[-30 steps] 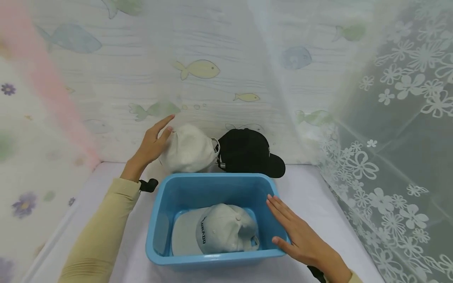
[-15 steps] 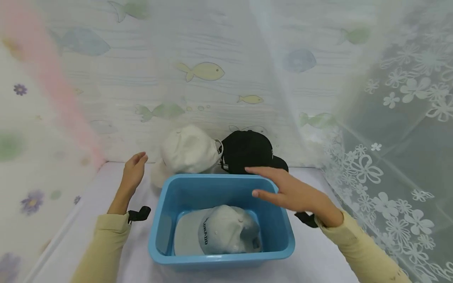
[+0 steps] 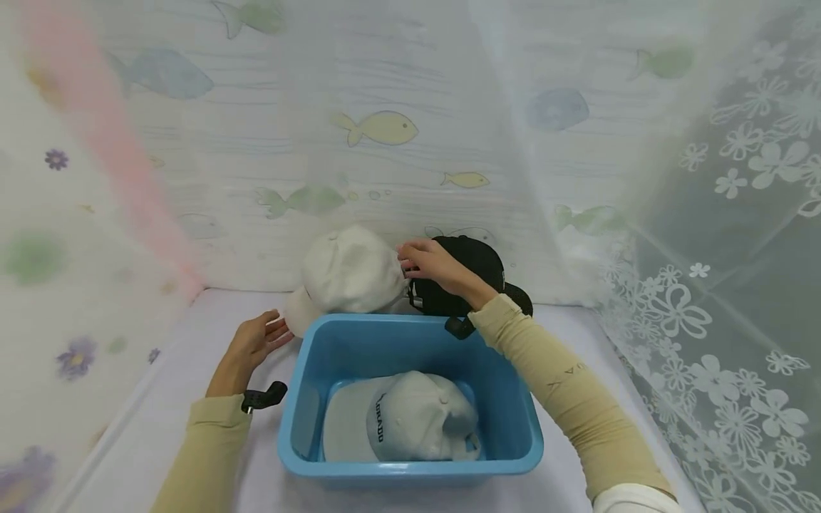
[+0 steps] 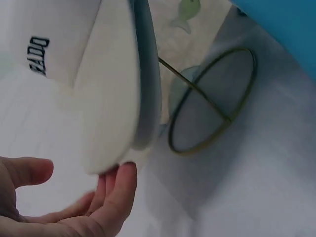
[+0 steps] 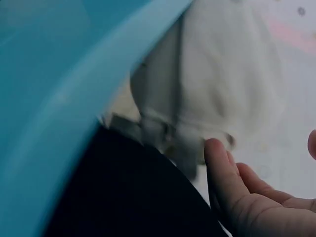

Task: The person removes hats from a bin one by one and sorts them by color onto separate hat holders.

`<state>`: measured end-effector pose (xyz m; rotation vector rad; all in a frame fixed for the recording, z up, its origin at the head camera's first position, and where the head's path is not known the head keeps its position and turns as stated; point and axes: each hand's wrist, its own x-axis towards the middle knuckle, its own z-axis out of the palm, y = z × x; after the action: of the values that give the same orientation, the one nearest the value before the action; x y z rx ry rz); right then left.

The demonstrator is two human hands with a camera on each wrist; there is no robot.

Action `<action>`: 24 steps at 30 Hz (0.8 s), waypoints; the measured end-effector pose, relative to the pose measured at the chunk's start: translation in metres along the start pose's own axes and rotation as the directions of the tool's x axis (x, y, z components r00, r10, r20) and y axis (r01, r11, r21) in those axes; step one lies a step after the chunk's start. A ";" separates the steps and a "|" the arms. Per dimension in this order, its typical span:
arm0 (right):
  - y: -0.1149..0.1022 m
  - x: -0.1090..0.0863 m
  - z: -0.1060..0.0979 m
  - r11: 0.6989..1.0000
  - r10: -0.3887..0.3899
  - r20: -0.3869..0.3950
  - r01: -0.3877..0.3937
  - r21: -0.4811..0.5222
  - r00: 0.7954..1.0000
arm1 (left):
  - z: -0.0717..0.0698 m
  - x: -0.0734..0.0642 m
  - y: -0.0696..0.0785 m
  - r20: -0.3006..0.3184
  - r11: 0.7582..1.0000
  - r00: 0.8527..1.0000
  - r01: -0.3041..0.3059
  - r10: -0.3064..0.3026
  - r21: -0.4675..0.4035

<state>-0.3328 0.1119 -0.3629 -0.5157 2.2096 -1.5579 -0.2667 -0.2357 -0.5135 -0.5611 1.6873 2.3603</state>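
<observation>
A white cap and a black cap lie against the back wall, behind a blue tub. A grey cap lies inside the tub. My right hand reaches over the tub to the white cap's rear strap, between the two caps. In the right wrist view its fingers are spread beside the white cap, with the black cap below. My left hand is open by the tub's left corner. Its fingertips touch the edge of the white cap's brim.
A fish-print wall closes the back and a sheer flowered curtain hangs on the right. The tub sits on a pale sheet whose left edge runs along a wall. A thin wire ring shows near the tub's corner.
My right hand left the tub's right rim and crossed over the tub to the white cap's rear. My left hand drew back from the cap's top to its brim.
</observation>
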 end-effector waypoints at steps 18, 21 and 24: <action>0.001 0.022 0.012 0.988 0.153 -0.024 -0.153 0.026 0.988 | -0.007 -0.006 0.005 0.148 0.993 0.987 -0.074 0.061 0.089; -0.005 0.023 0.013 0.979 0.205 -0.006 -0.205 0.023 0.979 | -0.003 -0.008 0.005 0.196 0.988 0.977 -0.110 0.087 0.111; -0.011 0.026 0.015 0.964 0.261 0.039 -0.262 0.036 0.965 | 0.003 -0.011 0.005 0.179 0.978 0.977 -0.143 0.115 0.153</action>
<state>-0.3465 0.0831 -0.3601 -0.2246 2.1164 -1.4402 -0.2589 -0.2342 -0.5034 -0.2215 1.8678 2.2500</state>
